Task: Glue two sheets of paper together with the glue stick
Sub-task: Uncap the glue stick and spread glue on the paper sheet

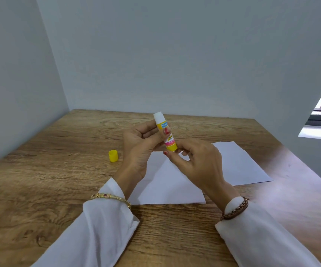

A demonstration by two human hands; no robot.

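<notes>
My left hand [136, 143] grips the uncapped glue stick [165, 132] upright while my right hand [196, 160] pinches its base above the paper sheets [238, 162].

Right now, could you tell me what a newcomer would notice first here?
The uncapped glue stick, held up mid-frame by the left hand while the right hand pinches its base. Its yellow cap stands on the table to the left; two paper sheets lie beneath the hands.

loose white sleeves [101, 228] on both arms, a gold bangle [111, 197] on the left wrist, brown chain bracelet [235, 209] on the right, red-painted nails [167, 131]
</notes>
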